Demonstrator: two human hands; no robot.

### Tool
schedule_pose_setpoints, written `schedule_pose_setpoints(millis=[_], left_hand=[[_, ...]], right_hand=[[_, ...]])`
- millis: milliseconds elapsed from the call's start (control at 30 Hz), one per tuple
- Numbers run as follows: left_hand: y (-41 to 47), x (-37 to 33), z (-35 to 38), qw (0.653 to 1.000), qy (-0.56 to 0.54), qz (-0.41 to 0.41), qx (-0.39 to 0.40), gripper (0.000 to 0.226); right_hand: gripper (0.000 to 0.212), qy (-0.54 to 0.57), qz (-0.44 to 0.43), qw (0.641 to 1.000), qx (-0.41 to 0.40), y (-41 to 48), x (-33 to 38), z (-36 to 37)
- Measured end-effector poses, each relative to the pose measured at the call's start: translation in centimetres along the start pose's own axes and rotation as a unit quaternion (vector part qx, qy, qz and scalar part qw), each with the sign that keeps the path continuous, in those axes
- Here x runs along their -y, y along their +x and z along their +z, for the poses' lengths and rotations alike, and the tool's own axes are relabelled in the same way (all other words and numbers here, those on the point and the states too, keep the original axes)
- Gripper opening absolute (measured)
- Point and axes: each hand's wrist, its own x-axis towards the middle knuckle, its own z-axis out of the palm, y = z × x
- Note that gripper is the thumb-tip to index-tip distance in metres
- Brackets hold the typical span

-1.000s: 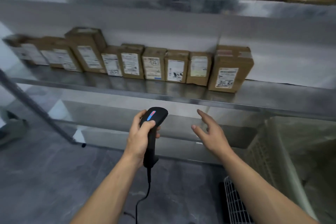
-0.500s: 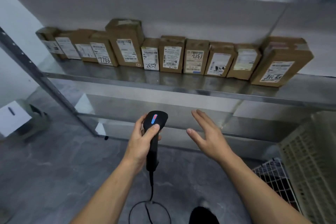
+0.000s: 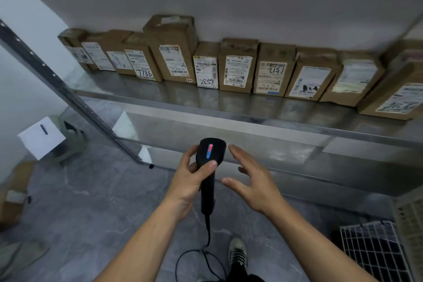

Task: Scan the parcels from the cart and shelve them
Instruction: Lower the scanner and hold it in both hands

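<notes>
Now: your left hand (image 3: 188, 182) clamps scanner (image 3: 211, 151), right hand (image 3: 255, 188) spread, empty; cable (image 3: 207, 231) looping at six o'clock may snag your shoe (image 3: 238, 256).

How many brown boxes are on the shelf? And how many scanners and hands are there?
Brown boxes on the shelf: 11
Scanner: 1
Hands, left hand and right hand: 2
Total: 14
</notes>
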Motion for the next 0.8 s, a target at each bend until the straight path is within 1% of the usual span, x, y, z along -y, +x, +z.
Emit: schedule_pose_setpoints(millis=[33, 67, 100, 233, 300, 433, 633, 733, 800], left_hand=[[0.4, -0.2, 0.3, 1.000, -0.004, 0.003, 0.001, 0.055], [0.7, -0.5, 0.6, 1.000, -0.007, 0.005, 0.001, 0.052], [1.0, -0.7, 0.8, 1.000, -0.006, 0.007, 0.003, 0.052], [2.3, -0.9, 1.0, 1.000, 0.009, 0.009, 0.018, 0.068], [3.0, -1.1, 0.9, 0.999, 0.015, 0.010, 0.029, 0.069], [4.3, -1.2, 0.0, 0.998, 0.023, 0.005, 0.056, 0.061], [6.5, -2.4, -4.4, 0.991, 0.003, -0.024, 0.132, 0.062], [7.7, -3.3, -8.0, 0.984, 0.020, -0.038, 0.174, 0.060], [8.6, -3.6, -10.4, 0.981, 0.030, -0.047, 0.187, 0.057]], right_hand=[[0.077, 0.010, 0.001, 1.000, -0.002, 0.5, -0.2, 0.0], [0.077, 0.017, 0.001, 1.000, -0.004, 1.0, -0.3, -0.1], [0.077, 0.024, 0.003, 1.000, -0.004, 1.4, -0.5, -0.1], [0.069, 0.054, 0.032, 0.998, -0.019, 2.4, -0.8, -0.3], [0.070, 0.062, 0.047, 0.997, -0.029, 2.8, -0.8, -0.2], [0.064, 0.082, 0.074, 0.992, -0.066, 3.7, -0.4, 1.0], [0.061, 0.123, 0.107, 0.977, -0.138, 5.3, 1.5, 5.3], [0.060, 0.147, 0.130, 0.968, -0.157, 5.8, 2.8, 8.3], [0.060, 0.150, 0.135, 0.966, -0.163, 6.3, 3.5, 10.4]])
